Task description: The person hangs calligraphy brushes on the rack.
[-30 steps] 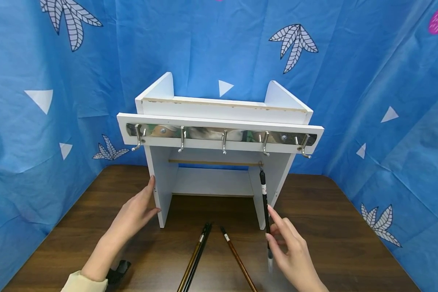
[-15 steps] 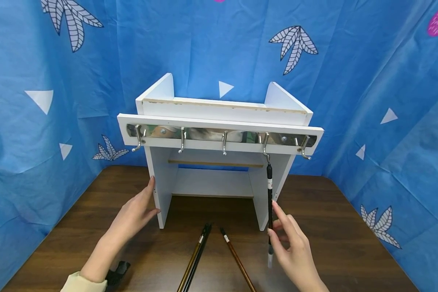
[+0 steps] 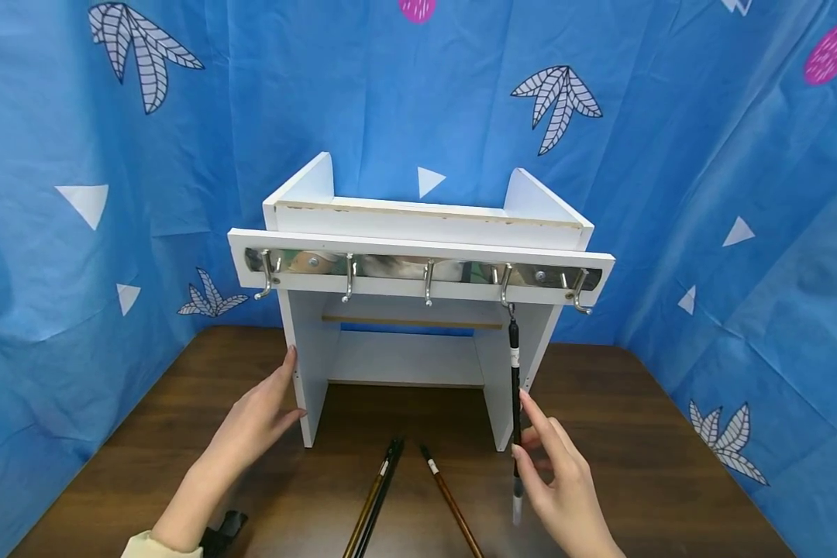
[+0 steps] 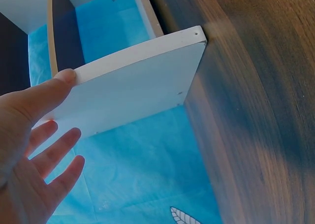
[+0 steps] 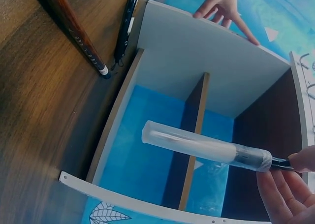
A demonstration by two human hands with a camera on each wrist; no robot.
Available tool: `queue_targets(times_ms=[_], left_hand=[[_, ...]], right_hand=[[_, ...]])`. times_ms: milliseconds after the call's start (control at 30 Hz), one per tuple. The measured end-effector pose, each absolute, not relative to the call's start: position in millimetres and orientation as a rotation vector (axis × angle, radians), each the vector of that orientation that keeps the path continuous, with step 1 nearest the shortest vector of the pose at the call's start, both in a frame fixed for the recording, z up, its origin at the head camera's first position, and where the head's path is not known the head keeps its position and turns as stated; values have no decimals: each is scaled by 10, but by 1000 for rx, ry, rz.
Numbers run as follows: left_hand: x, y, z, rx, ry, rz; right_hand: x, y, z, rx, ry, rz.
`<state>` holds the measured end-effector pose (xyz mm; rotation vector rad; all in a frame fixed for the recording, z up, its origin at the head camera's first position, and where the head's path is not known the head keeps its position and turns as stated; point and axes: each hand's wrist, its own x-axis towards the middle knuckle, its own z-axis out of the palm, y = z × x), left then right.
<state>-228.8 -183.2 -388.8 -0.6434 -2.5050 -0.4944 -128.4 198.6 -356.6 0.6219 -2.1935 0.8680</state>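
Note:
In the head view my right hand (image 3: 559, 477) pinches a black calligraphy brush (image 3: 515, 395) between thumb and fingers. The brush stands nearly upright, cord loop at the top, clear plastic cap (image 5: 197, 144) over the bristles. Its loop meets the lower bend of a metal hook (image 3: 505, 285), second from the right; whether it is fully seated is unclear. My left hand (image 3: 254, 422) touches the left side panel of a white wooden rack (image 3: 418, 246). In the left wrist view its thumb rests on the panel's edge (image 4: 138, 52), the other fingers spread out.
More brushes lie on the brown table (image 3: 635, 465): a brown brush (image 3: 452, 500) and, left of it, a bundle of brushes (image 3: 375, 500). Several hooks line the rack's front rail. A black object (image 3: 226, 531) sits by my left wrist. Blue patterned cloth (image 3: 418, 93) hangs behind.
My right hand has shifted the brush slightly right and up, bringing its loop from behind the rail to the hook. The left hand stays on the panel. The view has tilted up slightly.

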Motion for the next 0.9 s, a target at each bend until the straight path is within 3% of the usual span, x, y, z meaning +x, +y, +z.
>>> queue_targets(times_ms=[900], left_hand=[[-2278,-1835,-3897,-667,-2459,-472]], right_hand=[[-1322,2000,-3594,642,-2138,857]])
